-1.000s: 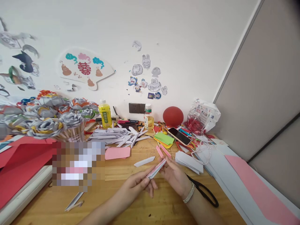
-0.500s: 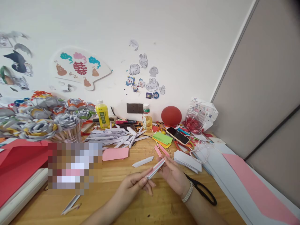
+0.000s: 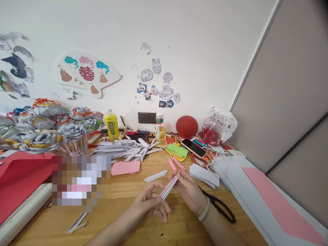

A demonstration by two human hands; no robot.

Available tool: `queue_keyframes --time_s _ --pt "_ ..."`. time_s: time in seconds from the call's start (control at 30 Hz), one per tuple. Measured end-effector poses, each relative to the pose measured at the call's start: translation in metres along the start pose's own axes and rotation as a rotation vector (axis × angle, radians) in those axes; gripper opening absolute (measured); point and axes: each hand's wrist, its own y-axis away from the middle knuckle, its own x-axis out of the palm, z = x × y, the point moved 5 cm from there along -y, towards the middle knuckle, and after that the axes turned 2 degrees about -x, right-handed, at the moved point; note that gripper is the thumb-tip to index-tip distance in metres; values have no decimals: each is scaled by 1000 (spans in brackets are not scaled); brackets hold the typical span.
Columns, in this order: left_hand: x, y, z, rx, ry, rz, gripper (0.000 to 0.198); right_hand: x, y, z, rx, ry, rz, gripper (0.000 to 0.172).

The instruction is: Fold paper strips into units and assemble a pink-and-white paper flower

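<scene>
Left index finger [image 3: 154, 185] has lifted off the folded paper [image 3: 169, 188], which is now tilted more steeply. Right hand [image 3: 188, 191]: fingertips closed, pinching the paper's upper end. Left hand [image 3: 148, 204]: fingers loosely spread, thumb against the lower end; whether it grips cannot be told. Paper position: between both hands, above the table [image 3: 184, 229]. White strip [image 3: 155, 176]: on the table, just beyond the left hand. Scissors [image 3: 222, 209]: beside the right wrist.
</scene>
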Motion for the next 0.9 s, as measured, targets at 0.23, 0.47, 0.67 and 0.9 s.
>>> queue_keyframes --time_s 0.23,0.47,0.67,0.9 --pt "21 11 13 -251 101 254 34 27 13 -21 132 76 254 31" --pt "23 15 11 -275 223 202 39 28 19 -24 195 163 336 33" --pt "13 13 5 -166 -12 96 34 25 17 -19 90 252 328 21" --pt "-18 3 -10 6 -586 -277 39 13 10 -20 11 498 192 29"
